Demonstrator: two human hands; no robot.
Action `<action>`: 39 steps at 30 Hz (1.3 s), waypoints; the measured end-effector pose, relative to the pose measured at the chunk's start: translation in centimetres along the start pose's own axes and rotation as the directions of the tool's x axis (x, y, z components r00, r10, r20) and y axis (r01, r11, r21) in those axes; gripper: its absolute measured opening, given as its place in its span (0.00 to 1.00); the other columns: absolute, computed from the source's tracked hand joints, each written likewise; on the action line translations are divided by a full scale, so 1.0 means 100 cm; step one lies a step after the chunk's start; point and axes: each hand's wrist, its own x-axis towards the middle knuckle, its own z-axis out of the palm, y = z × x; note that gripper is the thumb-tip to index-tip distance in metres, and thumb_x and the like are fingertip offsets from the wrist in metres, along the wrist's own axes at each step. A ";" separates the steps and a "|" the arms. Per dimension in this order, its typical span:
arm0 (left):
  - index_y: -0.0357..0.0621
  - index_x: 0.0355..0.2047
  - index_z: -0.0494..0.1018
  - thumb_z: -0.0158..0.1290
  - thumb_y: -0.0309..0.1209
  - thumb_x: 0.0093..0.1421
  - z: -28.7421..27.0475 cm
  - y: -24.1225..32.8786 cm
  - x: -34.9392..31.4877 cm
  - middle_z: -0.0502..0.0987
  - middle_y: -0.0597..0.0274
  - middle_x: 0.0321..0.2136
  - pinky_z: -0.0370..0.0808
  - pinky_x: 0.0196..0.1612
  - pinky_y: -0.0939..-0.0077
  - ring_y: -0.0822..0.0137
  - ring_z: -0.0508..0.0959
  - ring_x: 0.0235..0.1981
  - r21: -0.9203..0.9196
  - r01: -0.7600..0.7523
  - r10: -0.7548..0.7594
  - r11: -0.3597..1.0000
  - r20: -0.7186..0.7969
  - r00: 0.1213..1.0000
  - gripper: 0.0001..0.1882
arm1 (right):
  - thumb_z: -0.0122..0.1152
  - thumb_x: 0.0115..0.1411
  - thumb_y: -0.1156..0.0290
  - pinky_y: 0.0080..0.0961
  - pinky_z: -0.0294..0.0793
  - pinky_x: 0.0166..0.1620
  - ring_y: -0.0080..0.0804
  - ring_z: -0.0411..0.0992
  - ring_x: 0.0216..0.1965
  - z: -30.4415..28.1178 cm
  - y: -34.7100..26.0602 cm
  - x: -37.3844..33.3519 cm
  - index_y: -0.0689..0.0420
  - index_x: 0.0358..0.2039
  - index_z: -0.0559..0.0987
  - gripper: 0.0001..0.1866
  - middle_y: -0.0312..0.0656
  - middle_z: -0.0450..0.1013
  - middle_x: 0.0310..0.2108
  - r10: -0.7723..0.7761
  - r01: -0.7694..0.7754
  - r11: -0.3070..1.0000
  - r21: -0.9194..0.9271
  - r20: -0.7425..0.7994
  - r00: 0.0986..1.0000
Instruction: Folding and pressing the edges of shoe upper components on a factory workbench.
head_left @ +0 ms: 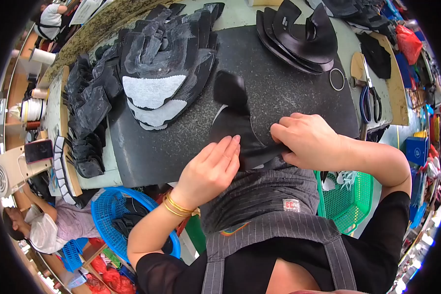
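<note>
A curved black leather piece, like a shoe-upper part, lies at the near edge of a dark work mat. My left hand rests on its near left part, fingers stretched out side by side. At its right end my right hand is closed, pinching the leather's edge between thumb and curled fingers. Up and left of my hands sits a pile of similar black pieces, some with pale grey lining patches. A stack of smooth curved black pieces lies at the far right of the mat.
Scissors lie right of the mat, past a thin ring. More dark pieces are heaped along the left edge. Below the table stand a blue basket and a green basket. Another person is at the lower left.
</note>
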 end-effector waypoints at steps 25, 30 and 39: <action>0.38 0.42 0.81 0.62 0.22 0.45 0.011 0.065 0.047 0.79 0.56 0.43 0.81 0.46 0.66 0.57 0.79 0.46 -0.432 0.502 -0.584 0.749 -0.074 0.808 0.20 | 0.64 0.43 0.71 0.37 0.73 0.47 0.38 0.73 0.39 0.052 0.026 -0.014 0.57 0.40 0.82 0.20 0.40 0.76 0.39 -0.369 0.364 0.925 -0.110 -0.491 0.789; 0.43 0.34 0.80 0.64 0.20 0.40 0.020 0.060 0.062 0.79 0.63 0.40 0.77 0.44 0.63 0.55 0.78 0.41 -0.514 0.530 -0.661 0.674 -0.100 0.744 0.17 | 0.67 0.41 0.74 0.36 0.68 0.48 0.40 0.70 0.40 0.040 0.026 -0.013 0.55 0.37 0.80 0.18 0.37 0.74 0.33 -0.194 0.238 0.969 0.068 -0.387 0.901; 0.41 0.38 0.79 0.64 0.20 0.37 0.012 0.056 0.060 0.78 0.60 0.41 0.76 0.48 0.61 0.54 0.76 0.46 -0.424 0.537 -0.612 0.729 -0.051 0.789 0.22 | 0.61 0.45 0.67 0.40 0.67 0.56 0.37 0.69 0.45 0.030 0.023 -0.014 0.55 0.32 0.78 0.12 0.39 0.71 0.35 -0.347 0.257 0.933 -0.253 -0.431 0.833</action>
